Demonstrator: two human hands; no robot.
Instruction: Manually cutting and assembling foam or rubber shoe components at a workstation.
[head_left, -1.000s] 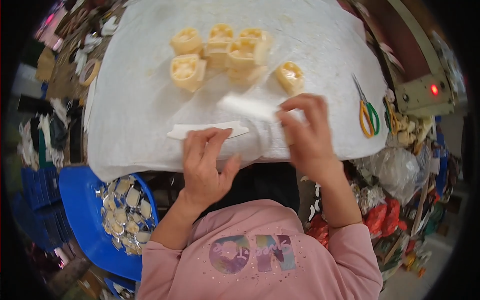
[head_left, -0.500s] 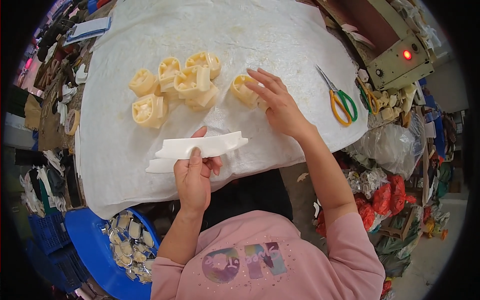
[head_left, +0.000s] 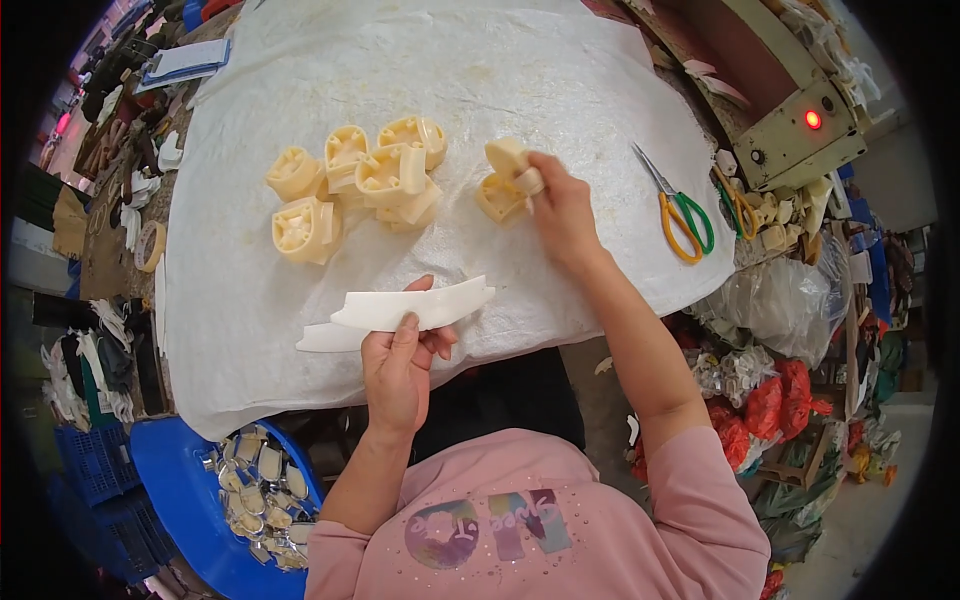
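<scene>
Cloth-draped and white, the table (head_left: 520, 80) has scissors (head_left: 671, 192) on its right and a blue tub (head_left: 165, 470) by its near-left corner. Fingers of the left hand (head_left: 395, 375) pinch a white strip (head_left: 440, 302); those of the right hand (head_left: 568, 215) grip a cream part (head_left: 508, 158) right of a cream cluster (head_left: 388, 173).

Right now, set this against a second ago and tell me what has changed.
The right hand let go of a white strip, reached forward and took hold of a cream piece, which shows above another. The left hand now grips a white strip. The scissors and the cream cluster stayed on the cloth.
</scene>
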